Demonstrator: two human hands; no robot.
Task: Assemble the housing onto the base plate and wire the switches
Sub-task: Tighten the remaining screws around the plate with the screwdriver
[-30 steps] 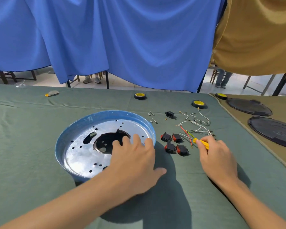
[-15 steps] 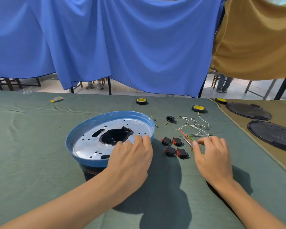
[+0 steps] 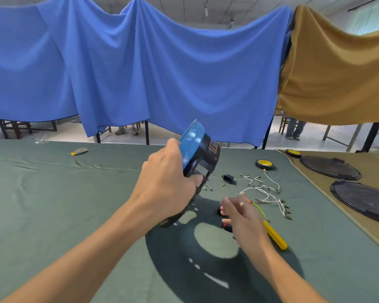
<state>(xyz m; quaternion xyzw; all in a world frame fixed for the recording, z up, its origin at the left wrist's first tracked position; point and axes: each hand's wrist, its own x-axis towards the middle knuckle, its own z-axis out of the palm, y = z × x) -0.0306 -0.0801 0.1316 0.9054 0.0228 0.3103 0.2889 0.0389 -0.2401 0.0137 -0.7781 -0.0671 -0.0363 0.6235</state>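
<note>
Blue-rimmed black round housing [image 3: 202, 149] now off the green cloth [image 3: 53, 204], tipped on edge, gripped by left hand [image 3: 164, 184]; right hand [image 3: 243, 217] let go the yellow-handled screwdriver [image 3: 275, 236], hangs slack and empty, so red-and-black rocker switches [image 3: 227, 227] likely next.

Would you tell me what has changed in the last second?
The left hand gripped the housing and lifted it off the cloth, tilted on edge. The right hand released the yellow screwdriver, now lying beside it. The wires and tape roll stayed put.
</note>
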